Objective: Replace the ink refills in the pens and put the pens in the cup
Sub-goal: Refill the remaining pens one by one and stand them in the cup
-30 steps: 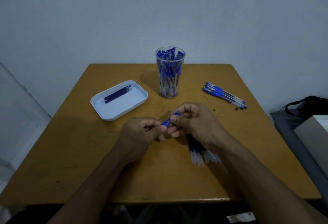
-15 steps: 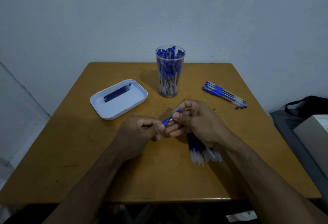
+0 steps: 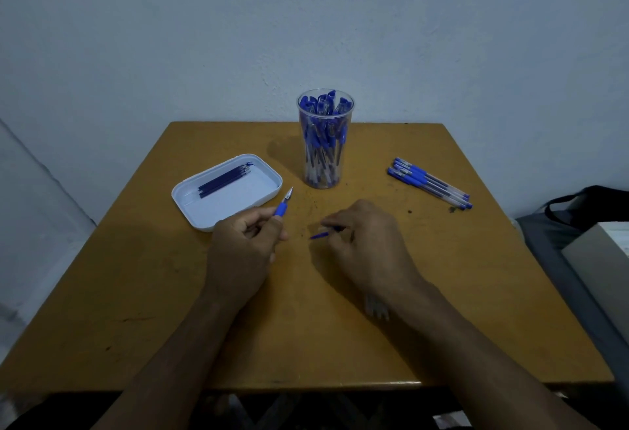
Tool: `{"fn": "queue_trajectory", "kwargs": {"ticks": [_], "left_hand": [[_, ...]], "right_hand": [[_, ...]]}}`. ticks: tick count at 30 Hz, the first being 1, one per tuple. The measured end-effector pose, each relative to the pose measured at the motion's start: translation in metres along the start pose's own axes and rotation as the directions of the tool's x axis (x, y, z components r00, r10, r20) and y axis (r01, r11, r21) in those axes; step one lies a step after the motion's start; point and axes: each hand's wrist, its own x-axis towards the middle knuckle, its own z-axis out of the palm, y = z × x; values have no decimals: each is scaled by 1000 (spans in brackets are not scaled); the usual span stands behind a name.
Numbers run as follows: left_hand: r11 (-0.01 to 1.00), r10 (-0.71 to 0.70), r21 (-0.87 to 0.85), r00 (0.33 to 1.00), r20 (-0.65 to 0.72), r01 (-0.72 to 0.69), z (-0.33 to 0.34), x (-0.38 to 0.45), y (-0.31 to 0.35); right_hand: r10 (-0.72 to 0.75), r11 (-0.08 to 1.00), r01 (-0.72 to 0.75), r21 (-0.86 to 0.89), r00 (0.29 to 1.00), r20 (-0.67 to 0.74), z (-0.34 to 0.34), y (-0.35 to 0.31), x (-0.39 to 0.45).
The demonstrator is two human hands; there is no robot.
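A blue-gripped pen front section [image 3: 283, 204], metal tip pointing up and away, is held just beside a white tray [image 3: 258, 196] of dark blue refills [image 3: 224, 179]. A thin blue refill [image 3: 320, 235] juts leftward nearby. Behind stands a clear cup [image 3: 325, 143] packed with capped pens; five more pens [image 3: 429, 183] lie to its right.
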Motion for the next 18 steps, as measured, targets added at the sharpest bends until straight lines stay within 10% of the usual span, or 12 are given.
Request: {"fn": "queue_trajectory", "kwargs": {"ticks": [8,18], "left_hand": [[998,68,-5,998,-18,-68,1,-5,1],[980,163,89,978,129,-175,-2,-7,0]], "right_hand": [[-100,932,148,-331,983,156,8,-18,-8],[-45,961,72,-268,993,106,1,-11,-3]]}}
